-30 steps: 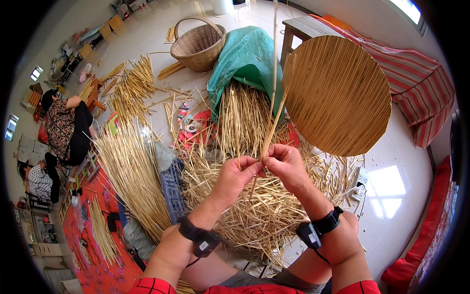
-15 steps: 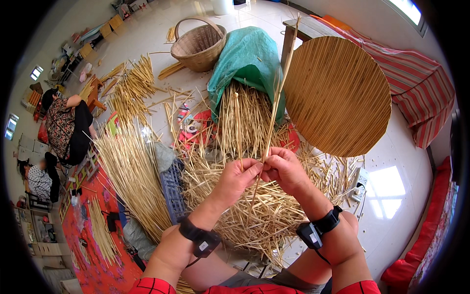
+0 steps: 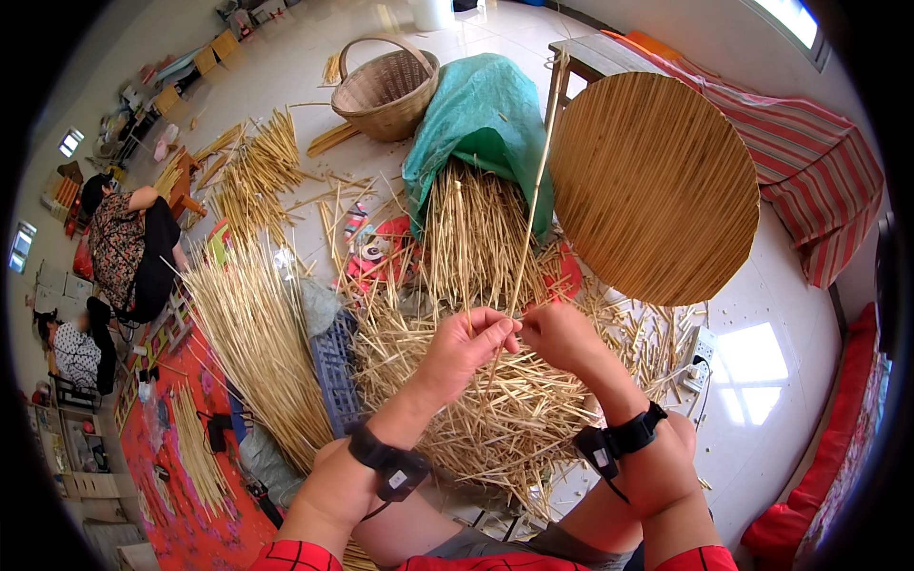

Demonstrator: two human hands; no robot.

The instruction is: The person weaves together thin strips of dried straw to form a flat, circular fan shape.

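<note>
A long straw stalk (image 3: pixel 531 228) stands slanted up from my left hand (image 3: pixel 466 347), whose thumb and fingers are pinched on it near its lower part. My right hand (image 3: pixel 562 338) is closed beside it, knuckles up, its fingertips meeting my left fingertips; what they grip is hidden. Below both hands lies a heap of loose straw pieces (image 3: pixel 476 423). Beyond them more stalks (image 3: pixel 466 233) spill from a green woven sack (image 3: pixel 476 100). A long bundle of pale straw (image 3: pixel 252 352) rests at my left on a blue plastic crate (image 3: pixel 335 366).
A wicker basket (image 3: pixel 386 95) and a large round straw board (image 3: pixel 657 190) stand at the back, the board against a bench (image 3: pixel 590 52). A power strip (image 3: pixel 700 362) lies at right. At left are a red floral mat (image 3: pixel 176 476) and two other people (image 3: pixel 133 247), (image 3: pixel 76 352).
My right hand has turned knuckles-up, curling its fingers out of sight and shifting a little down. The upright stalk now looks thinner near my fingers. My left hand has barely moved.
</note>
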